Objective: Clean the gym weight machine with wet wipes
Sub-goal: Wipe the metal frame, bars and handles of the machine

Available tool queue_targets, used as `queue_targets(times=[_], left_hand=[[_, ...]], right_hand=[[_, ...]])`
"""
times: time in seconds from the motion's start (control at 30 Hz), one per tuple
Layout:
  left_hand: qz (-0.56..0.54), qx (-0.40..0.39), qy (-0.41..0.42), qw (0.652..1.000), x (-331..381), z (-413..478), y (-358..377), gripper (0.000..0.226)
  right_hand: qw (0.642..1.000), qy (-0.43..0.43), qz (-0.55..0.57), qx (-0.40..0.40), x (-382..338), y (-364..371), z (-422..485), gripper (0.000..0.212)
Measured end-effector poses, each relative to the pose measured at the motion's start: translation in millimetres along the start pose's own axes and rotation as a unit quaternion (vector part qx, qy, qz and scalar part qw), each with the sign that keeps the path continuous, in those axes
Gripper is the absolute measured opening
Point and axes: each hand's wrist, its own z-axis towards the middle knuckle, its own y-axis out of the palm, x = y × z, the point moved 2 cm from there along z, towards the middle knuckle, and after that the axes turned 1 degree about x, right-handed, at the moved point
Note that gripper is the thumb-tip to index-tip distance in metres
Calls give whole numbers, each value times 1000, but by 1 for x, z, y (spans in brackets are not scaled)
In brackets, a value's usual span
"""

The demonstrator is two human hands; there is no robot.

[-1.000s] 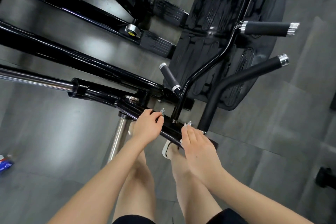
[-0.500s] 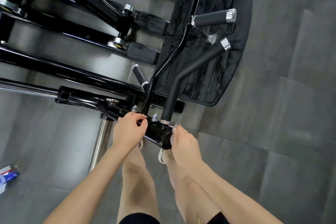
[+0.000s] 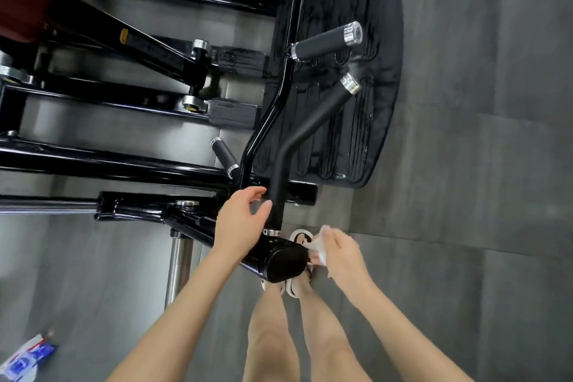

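Progress: wipe at the lever arm's end, much of the machine apparently left.
Right hand (image 3: pixel 342 254) pinches a crumpled wet wipe (image 3: pixel 319 246) just beside the glossy end cap (image 3: pixel 283 263) of the lever arm (image 3: pixel 136 208). Left hand (image 3: pixel 243 222) lies over that arm, fingers loose and apart, holding nothing, next to the bent handle (image 3: pixel 297 139). Judging by this, foam grips (image 3: pixel 322 43), frame tubes (image 3: pixel 108 161) and chrome post (image 3: pixel 179 260) may remain; nothing shows them cleaned. Wipes pack (image 3: pixel 24 357) lies on the floor (image 3: pixel 465 226), well apart.
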Motion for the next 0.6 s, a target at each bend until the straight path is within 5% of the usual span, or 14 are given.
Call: queue_targets(times=[0.1,0.3,0.6], left_hand=[[-29,-5,7,1000,12,15,2,32],[-91,51,8,995,26,40,-27,37],[-115,54,30,991,30,56,-53,39]], right_hand=[[983,-46,169,61,-49,4,20,27],[996,-70,-20,43,-79,83,58,40],[974,-117,163,102,-109,77,88,47]])
